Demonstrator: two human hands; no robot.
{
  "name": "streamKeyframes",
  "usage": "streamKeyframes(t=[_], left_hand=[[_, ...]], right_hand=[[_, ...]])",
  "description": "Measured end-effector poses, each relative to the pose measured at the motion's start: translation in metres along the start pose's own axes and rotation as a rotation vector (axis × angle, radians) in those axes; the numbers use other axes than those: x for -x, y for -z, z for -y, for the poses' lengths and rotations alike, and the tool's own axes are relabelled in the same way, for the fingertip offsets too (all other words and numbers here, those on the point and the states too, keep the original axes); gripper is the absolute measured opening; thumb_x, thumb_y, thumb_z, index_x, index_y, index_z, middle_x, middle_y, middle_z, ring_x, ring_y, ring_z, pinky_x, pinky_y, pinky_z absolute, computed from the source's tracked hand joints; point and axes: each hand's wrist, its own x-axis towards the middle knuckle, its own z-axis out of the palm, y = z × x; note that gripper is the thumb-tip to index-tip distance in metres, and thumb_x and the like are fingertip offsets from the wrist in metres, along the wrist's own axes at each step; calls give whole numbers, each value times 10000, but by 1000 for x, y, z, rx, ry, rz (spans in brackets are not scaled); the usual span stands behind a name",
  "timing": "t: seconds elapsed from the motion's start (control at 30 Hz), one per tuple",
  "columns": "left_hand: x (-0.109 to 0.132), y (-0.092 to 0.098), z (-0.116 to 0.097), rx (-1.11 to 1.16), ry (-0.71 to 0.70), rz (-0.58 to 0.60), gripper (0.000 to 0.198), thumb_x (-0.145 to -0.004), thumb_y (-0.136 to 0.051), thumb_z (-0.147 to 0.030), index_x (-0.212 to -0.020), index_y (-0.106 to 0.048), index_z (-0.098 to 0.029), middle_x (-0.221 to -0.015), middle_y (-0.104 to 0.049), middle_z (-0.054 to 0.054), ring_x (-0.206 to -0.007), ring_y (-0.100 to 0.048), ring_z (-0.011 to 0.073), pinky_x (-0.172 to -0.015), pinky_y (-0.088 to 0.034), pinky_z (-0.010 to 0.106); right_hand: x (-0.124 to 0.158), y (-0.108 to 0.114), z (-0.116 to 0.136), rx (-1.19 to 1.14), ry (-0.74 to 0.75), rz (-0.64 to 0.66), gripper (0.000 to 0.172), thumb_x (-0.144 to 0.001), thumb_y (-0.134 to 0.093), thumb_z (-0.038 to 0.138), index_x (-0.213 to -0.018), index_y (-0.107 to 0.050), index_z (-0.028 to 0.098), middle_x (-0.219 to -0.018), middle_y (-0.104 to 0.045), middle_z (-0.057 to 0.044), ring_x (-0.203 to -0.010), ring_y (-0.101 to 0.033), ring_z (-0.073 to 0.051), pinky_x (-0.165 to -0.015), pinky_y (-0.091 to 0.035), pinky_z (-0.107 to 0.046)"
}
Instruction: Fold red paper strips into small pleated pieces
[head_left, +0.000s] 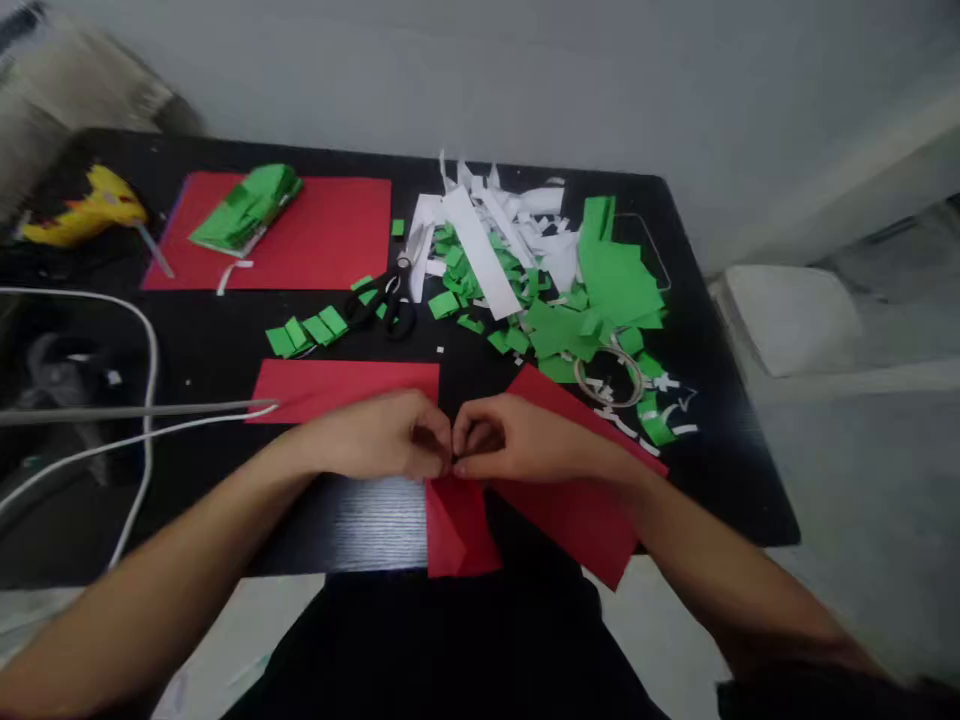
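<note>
Both hands meet fingertip to fingertip at the top end of a folded strip of red paper (pixel 461 530), which hangs toward the table's front edge. My left hand (pixel 390 435) is closed in a pinch on it, and my right hand (pixel 517 437) pinches it from the other side. The exact spot between the fingertips is hidden. Under my right forearm lies a larger red sheet (pixel 577 520), set at a slant. Beyond my left hand a red strip (pixel 345 385) lies flat on the table.
Black scissors (pixel 386 295), white paper scraps (pixel 480 250) and green paper pieces (pixel 615 280) spread across the back. A roll of tape (pixel 609 377) sits at right. A yellow glue gun (pixel 97 212) and white cables (pixel 150 350) occupy the left; a red sheet (pixel 341 235) carries a green folded piece (pixel 251 210).
</note>
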Motion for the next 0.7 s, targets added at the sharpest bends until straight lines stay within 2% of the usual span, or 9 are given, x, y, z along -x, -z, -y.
streamKeyframes(t=[0.1,0.17,0.37,0.6,0.7], left_hand=[[4,3,-1,41,18,-23,82,-789,-643,-202,-803,-716,-167,-681,-657,-31,-644,-601,126,-604,-443,213],[6,6,-1,81,-4,-70,97,-827,-656,-238,-833,-725,-170,-695,-671,-26,-666,-629,132,-627,-464,217],[9,9,-1,141,-147,-358,161,-909,-682,-336,-898,-738,-186,-821,-750,3,-743,-670,136,-690,-502,229],[11,3,0,106,-237,-537,146,-939,-693,-335,-968,-678,-192,-803,-716,-7,-733,-662,129,-651,-502,218],[12,2,0,52,-318,-578,134,-958,-685,-313,-1027,-653,-202,-870,-724,-6,-789,-687,130,-700,-535,220]], right_hand=[[2,6,-4,-73,56,7,29,-894,-677,149,-900,-655,166,-826,-727,-12,-752,-729,-140,-730,-587,-260],[3,9,-6,-107,101,-9,78,-887,-682,138,-958,-671,170,-902,-745,-29,-829,-739,-149,-782,-598,-272],[2,13,-5,-182,232,-147,192,-893,-733,203,-1084,-727,181,-1010,-777,-62,-990,-747,-183,-871,-602,-302],[1,12,-5,-202,351,-250,283,-872,-804,294,-1142,-772,216,-1039,-801,-49,-960,-763,-182,-892,-609,-323],[-2,11,-8,-247,373,-281,270,-847,-834,314,-1098,-791,225,-1055,-809,-41,-976,-766,-178,-921,-606,-321]])
